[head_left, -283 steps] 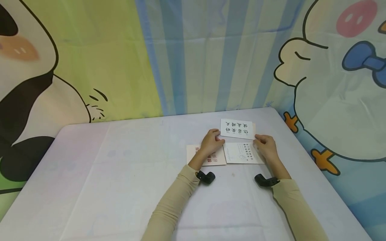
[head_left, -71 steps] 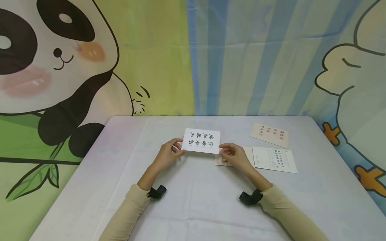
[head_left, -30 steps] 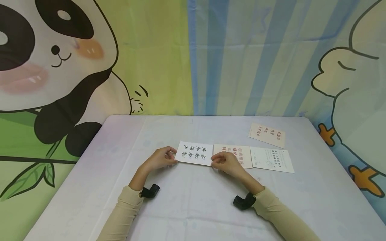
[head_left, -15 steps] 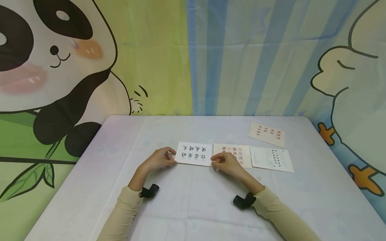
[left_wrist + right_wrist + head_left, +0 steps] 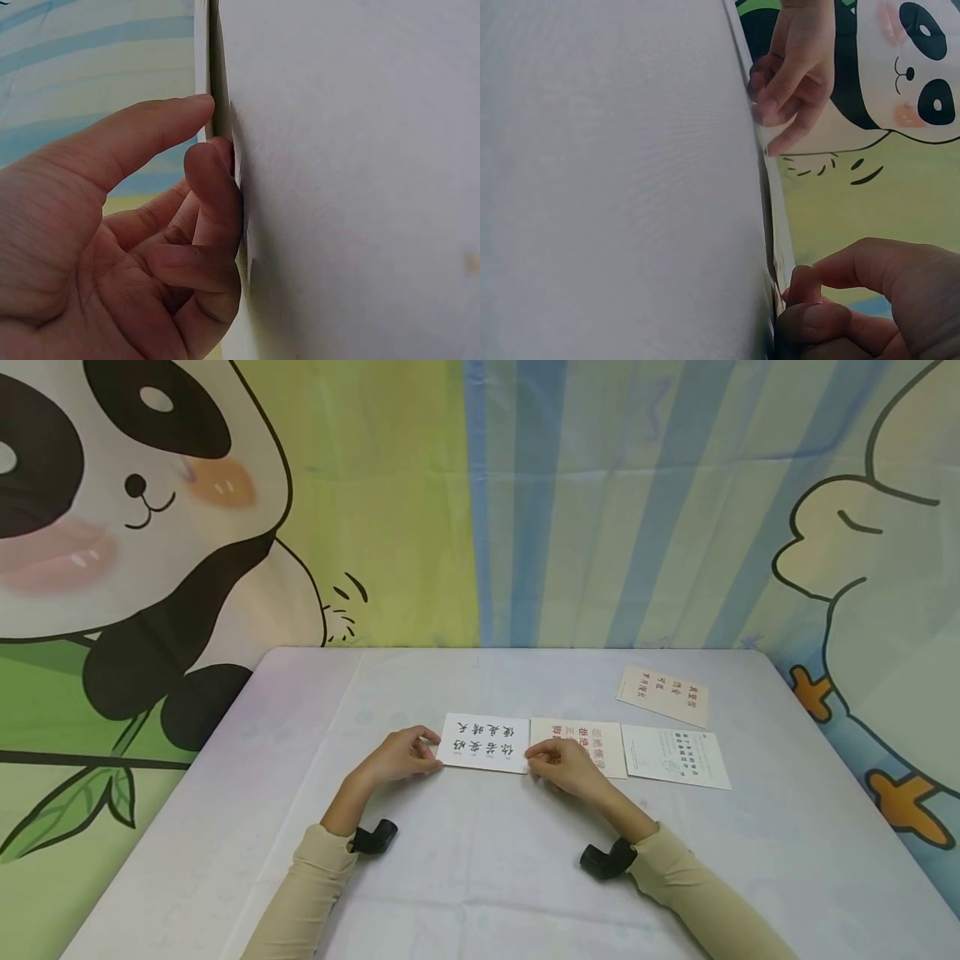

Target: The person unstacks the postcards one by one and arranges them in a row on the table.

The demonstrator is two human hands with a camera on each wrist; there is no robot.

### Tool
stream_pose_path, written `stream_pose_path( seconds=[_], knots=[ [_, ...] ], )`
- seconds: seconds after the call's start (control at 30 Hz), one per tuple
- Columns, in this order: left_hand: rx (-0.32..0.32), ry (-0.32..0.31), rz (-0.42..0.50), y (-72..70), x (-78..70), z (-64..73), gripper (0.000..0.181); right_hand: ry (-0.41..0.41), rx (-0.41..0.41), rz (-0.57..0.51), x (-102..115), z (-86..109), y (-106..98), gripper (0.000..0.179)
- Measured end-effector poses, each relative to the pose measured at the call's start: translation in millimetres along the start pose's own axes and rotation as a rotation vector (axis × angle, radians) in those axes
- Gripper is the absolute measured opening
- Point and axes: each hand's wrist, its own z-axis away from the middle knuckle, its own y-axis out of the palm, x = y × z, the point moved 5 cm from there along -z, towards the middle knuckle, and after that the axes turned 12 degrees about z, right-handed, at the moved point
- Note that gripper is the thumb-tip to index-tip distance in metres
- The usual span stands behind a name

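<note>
A white card [image 5: 483, 743] with two rows of black characters lies flat, low over the table, at the left end of a row of cards. My left hand [image 5: 399, 753] pinches its left edge and my right hand [image 5: 566, 767] pinches its right edge. In the left wrist view, the thumb of the left hand [image 5: 142, 225] touches the card's edge [image 5: 202, 60], with a thin dark gap beside it. The right wrist view shows the right hand [image 5: 870, 300] at the near end of the card's thin edge [image 5: 779, 232].
Right of it, a cream card [image 5: 613, 747] with red characters is partly covered by my right hand. Beside that lies a white card [image 5: 678, 758] with small print. A peach card [image 5: 663, 695] rests slanted behind them. A cartoon cloth [image 5: 405, 527] rises behind the table [image 5: 465, 877].
Both hands have carried the white card from the right leftward and lowered it beside the cream card. The peach card now lies uncovered at the back. In the last half second almost nothing moves.
</note>
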Motion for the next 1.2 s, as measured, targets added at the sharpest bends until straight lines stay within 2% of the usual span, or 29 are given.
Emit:
stream_pose_path(
  seconds=[0.43, 0.83, 0.97, 1.2],
  knots=[
    [-0.007, -0.005, -0.001, -0.1, 1.0, -0.5, 0.042, -0.031, 0.024, -0.010, 0, -0.4, 1, 0.021],
    [-0.009, -0.007, 0.020, 1.3, 2.3, -0.8, 0.020, -0.079, 0.022, 0.013, 1, 0.7, 2, 0.022],
    [-0.034, 0.031, 0.027, 2.1, -2.2, -1.3, 0.019, -0.092, -0.012, 0.000, 1, 1.7, -5, 0.021],
    [-0.119, 0.109, -0.035, 3.7, -16.8, -4.8, 0.024, -0.074, -0.057, -0.031, -4, 1.6, -18, 0.020]
  ],
)
